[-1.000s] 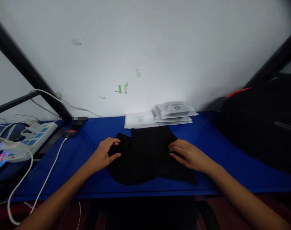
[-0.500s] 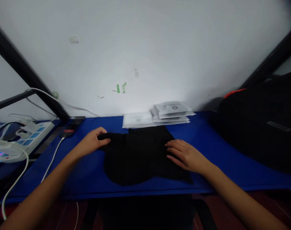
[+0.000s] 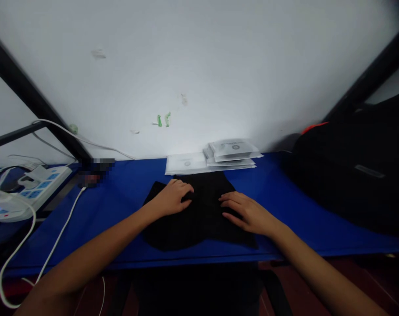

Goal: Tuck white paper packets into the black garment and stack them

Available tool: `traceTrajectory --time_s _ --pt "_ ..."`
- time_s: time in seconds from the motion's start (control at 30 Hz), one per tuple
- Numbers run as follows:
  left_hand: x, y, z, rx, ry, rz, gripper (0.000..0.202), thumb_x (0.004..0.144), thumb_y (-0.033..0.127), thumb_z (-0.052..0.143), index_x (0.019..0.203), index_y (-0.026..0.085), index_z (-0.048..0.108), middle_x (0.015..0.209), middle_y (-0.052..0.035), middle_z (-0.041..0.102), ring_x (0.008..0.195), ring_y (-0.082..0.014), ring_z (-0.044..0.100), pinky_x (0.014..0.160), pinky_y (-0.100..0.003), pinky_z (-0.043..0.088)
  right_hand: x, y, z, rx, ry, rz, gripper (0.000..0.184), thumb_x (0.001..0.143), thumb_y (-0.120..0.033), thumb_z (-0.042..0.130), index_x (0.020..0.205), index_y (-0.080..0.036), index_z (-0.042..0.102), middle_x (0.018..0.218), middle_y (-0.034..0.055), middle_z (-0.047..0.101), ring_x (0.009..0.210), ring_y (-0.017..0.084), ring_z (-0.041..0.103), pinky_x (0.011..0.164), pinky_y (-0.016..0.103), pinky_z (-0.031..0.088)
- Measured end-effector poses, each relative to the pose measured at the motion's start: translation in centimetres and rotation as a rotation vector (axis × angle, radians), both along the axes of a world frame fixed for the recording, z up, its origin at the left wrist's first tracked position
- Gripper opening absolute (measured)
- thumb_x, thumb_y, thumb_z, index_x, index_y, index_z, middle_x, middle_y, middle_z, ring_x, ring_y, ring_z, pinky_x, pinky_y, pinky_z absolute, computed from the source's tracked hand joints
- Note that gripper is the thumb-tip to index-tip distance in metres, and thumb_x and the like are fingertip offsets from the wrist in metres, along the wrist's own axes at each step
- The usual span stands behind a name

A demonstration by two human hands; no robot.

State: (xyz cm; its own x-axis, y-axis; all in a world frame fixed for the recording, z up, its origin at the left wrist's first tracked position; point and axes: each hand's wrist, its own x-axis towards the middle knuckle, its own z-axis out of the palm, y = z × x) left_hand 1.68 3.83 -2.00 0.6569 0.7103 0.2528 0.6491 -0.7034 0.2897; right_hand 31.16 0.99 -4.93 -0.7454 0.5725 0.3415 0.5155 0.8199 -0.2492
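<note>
A black piece of cloth (image 3: 199, 221) lies folded on the blue table (image 3: 127, 228) in front of me. My left hand (image 3: 171, 199) rests on its upper left part, fingers curled over a folded-in edge of the cloth. My right hand (image 3: 244, 213) lies flat on the right side of the cloth, fingers stretched out and pointing left. The two hands are a short way apart over the cloth's middle.
A stack of white flat packets (image 3: 215, 158) lies against the wall behind the cloth. A large black bag (image 3: 354, 171) fills the right side. At the left are a white power strip (image 3: 28, 188) and a white cable (image 3: 55, 241). Black frame bars cross both upper corners.
My left hand carried the cloth's left edge out to the left, then brought it inward over the middle, folding the cloth narrower. My right hand stayed pressed on the right side.
</note>
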Motion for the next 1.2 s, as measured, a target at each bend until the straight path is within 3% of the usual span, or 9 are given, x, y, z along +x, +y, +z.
traceTrajectory --time_s 0.1,0.27,0.37,0.47,0.67,0.9,1.0,1.13,1.2 --pt "-0.3 -0.8 0.0 -0.049 -0.021 0.029 0.025 0.089 0.034 0.057 0.111 0.023 0.056 0.11 -0.0048 0.065 0.107 -0.024 0.058 0.1 -0.044 0.038 0.0 -0.1 0.1 -0.005 0.004 -0.005 0.02 0.093 -0.027 0.052 0.109 -0.019 0.06 0.118 0.0127 0.063 0.114 0.025 0.057 0.096 0.045 0.049" --pt "-3.2 -2.2 0.0 0.001 -0.228 0.297 0.037 0.093 0.043 0.05 0.124 0.022 0.048 0.122 -0.0091 0.055 0.116 -0.0248 0.051 0.103 -0.044 0.039 0.0 -0.1 0.2 -0.012 0.033 0.002 0.019 0.093 -0.026 0.053 0.109 -0.02 0.061 0.117 0.012 0.063 0.113 0.025 0.058 0.096 0.044 0.05" --pt "-4.6 -2.5 -1.3 -0.022 -0.188 0.496 0.045 0.088 0.054 0.053 0.116 0.02 0.053 0.124 -0.0128 0.05 0.121 -0.0309 0.044 0.104 -0.052 0.036 0.0 -0.1 0.2 -0.018 0.033 0.003 0.019 0.093 -0.026 0.052 0.109 -0.02 0.06 0.117 0.0119 0.063 0.113 0.025 0.058 0.096 0.045 0.05" --pt "-5.0 -2.4 -2.9 -0.078 -0.099 0.581 0.053 0.082 0.066 0.055 0.103 0.018 0.061 0.128 -0.0152 0.045 0.124 -0.0377 0.036 0.101 -0.06 0.033 0.0 -0.1 0.3 -0.019 0.023 -0.001 0.019 0.093 -0.026 0.052 0.11 -0.02 0.06 0.117 0.0121 0.063 0.114 0.025 0.058 0.096 0.045 0.05" --pt "-3.2 -1.6 -3.4 -0.018 -0.049 0.522 0.049 0.079 0.064 0.059 0.086 0.016 0.061 0.129 -0.0179 0.047 0.124 -0.041 0.034 0.102 -0.062 0.028 0.1 -0.2 0.2 -0.01 0.035 -0.005 0.018 0.093 -0.025 0.053 0.109 -0.02 0.06 0.117 0.0121 0.063 0.114 0.025 0.058 0.096 0.046 0.051" --pt "-2.3 -1.1 -0.6 0.081 -0.354 0.556 0.02 0.075 0.027 0.065 0.083 0.021 0.047 0.118 -0.0093 0.05 0.114 -0.0286 0.044 0.097 -0.047 0.041 0.2 -0.4 0.7 -0.015 0.112 -0.036 0.024 0.093 -0.025 0.053 0.117 -0.02 0.054 0.121 0.0141 0.06 0.115 0.024 0.056 0.096 0.046 0.051" --pt "-1.9 -0.9 0.6 0.189 -0.466 0.438 0.027 0.071 0.012 0.058 0.092 0.022 0.045 0.118 -0.0081 0.049 0.113 -0.0245 0.046 0.097 -0.042 0.043 0.2 -0.4 0.9 -0.022 0.125 -0.051 0.024 0.093 -0.026 0.053 0.117 -0.021 0.053 0.12 0.0134 0.06 0.113 0.025 0.057 0.094 0.046 0.052" --pt "-0.8 -0.9 1.1 0.06 -0.135 0.106 0.035 0.071 0.007 0.052 0.102 0.023 0.05 0.113 -0.007 0.054 0.109 -0.0248 0.051 0.095 -0.043 0.043 0.2 -0.4 0.9 -0.04 0.108 -0.055 0.023 0.093 -0.026 0.053 0.116 -0.021 0.054 0.119 0.0129 0.06 0.112 0.025 0.058 0.094 0.046 0.052" --pt "-0.3 -1.1 0.9 -0.004 0.065 0.022 0.038 0.071 0.012 0.055 0.107 0.022 0.051 0.115 -0.0086 0.055 0.107 -0.0277 0.052 0.092 -0.044 0.043 0.3 -0.5 0.9 -0.045 0.098 -0.057 0.023 0.094 -0.027 0.053 0.116 -0.021 0.054 0.118 0.0131 0.06 0.111 0.024 0.058 0.094 0.045 0.052"
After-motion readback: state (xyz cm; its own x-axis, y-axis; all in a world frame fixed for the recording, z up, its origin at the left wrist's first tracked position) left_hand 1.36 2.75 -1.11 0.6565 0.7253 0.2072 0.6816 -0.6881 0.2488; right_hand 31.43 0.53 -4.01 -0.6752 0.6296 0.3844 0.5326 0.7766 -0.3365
